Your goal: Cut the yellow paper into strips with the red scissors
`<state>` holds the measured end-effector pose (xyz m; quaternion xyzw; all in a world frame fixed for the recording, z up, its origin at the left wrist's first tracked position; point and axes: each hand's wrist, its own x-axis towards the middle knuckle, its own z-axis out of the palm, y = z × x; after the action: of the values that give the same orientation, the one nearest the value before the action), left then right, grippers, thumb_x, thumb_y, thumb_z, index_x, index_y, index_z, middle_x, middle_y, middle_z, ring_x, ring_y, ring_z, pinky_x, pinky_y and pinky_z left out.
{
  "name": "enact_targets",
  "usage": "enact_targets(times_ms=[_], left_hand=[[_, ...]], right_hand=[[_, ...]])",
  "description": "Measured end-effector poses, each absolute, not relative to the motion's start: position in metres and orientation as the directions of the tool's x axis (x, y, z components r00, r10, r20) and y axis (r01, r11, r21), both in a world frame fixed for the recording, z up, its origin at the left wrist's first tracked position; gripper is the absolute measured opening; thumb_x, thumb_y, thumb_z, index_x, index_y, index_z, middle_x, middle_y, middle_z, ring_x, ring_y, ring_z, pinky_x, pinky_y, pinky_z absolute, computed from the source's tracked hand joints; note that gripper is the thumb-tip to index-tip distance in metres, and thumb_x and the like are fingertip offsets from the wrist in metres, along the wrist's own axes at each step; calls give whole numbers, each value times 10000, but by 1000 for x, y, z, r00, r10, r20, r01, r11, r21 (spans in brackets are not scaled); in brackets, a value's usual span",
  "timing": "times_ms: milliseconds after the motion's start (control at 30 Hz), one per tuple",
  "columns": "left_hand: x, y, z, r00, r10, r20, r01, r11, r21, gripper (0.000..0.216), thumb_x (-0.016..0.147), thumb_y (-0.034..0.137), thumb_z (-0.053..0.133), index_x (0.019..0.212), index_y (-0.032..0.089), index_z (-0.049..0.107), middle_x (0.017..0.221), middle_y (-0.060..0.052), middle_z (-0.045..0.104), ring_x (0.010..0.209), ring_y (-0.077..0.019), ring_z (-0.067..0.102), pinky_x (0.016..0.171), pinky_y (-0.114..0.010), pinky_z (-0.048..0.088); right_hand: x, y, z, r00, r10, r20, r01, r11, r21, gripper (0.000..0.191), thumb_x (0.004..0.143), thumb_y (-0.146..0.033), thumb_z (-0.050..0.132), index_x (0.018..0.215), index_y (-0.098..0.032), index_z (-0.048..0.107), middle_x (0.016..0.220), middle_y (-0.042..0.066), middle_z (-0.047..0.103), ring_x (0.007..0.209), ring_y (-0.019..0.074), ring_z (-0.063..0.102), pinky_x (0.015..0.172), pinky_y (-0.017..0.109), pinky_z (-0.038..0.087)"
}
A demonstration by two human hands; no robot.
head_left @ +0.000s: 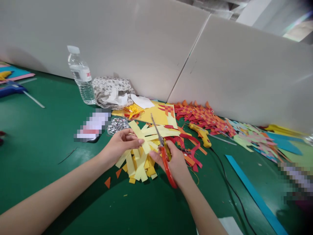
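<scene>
My left hand (121,143) pinches a bundle of pale yellow paper strips (144,135) that fan out above a pile of cut yellow strips (138,164) on the green table (49,143). Red-handled scissors (163,150) are gripped in my right hand (174,163), with the blades pointing up and away, close beside the held strips. Loose red strips (193,151) lie just right of my right hand.
A water bottle (81,80) and a patterned cloth (111,91) stand against the white back wall. Googly eyes (117,125), a yellow glue gun (201,134) with black cable, woven red-orange paper fish (205,117), pastel fish (254,138) and a blue strip (254,192) lie around.
</scene>
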<state>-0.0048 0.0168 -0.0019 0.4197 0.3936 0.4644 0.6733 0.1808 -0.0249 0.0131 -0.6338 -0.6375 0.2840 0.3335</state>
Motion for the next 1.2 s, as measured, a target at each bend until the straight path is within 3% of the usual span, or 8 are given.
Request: enact_targets(times_ms=[100, 200, 400, 967, 1200], left_hand=[[-6, 16, 0, 209, 975, -71, -316, 136, 939, 242, 621, 213, 778, 685, 166, 550, 634, 61, 620, 585, -57, 590, 610, -178, 480], [-6, 15, 0, 160, 986, -47, -305, 95, 948, 247, 626, 236, 775, 635, 165, 539, 611, 62, 612, 561, -53, 581, 571, -168, 470], [-5, 15, 4, 76, 996, -51, -272, 70, 960, 242, 594, 239, 788, 618, 166, 558, 568, 63, 597, 543, -59, 576, 533, -168, 452], [-7, 14, 1, 162, 986, -40, -291, 87, 953, 212, 617, 210, 766, 635, 172, 558, 622, 55, 620, 582, -73, 581, 609, -203, 470], [-7, 15, 2, 207, 978, -36, -310, 101, 945, 163, 644, 217, 754, 728, 179, 619, 650, 49, 613, 610, -74, 580, 641, -203, 473]], right_hand=[[183, -25, 12, -26, 997, 78, 785, 69, -616, 343, 634, -443, 655, 717, -227, 402, 625, -48, 471, 540, 122, 423, 494, 234, 333], [183, -27, 12, -77, 996, 46, 823, 89, -560, 331, 647, -439, 633, 751, -226, 402, 673, -41, 486, 566, 128, 441, 515, 236, 337], [182, -28, 15, -130, 991, 13, 835, 117, -538, 333, 654, -430, 626, 761, -226, 386, 710, -41, 480, 572, 123, 436, 518, 233, 322], [181, -27, 13, -141, 982, 125, 819, 186, -543, 410, 645, -473, 642, 632, -218, 320, 625, -44, 404, 543, 108, 362, 487, 218, 286], [182, -26, 13, -147, 976, 161, 825, 211, -525, 450, 631, -493, 659, 596, -218, 304, 586, -54, 371, 525, 99, 332, 481, 218, 269]])
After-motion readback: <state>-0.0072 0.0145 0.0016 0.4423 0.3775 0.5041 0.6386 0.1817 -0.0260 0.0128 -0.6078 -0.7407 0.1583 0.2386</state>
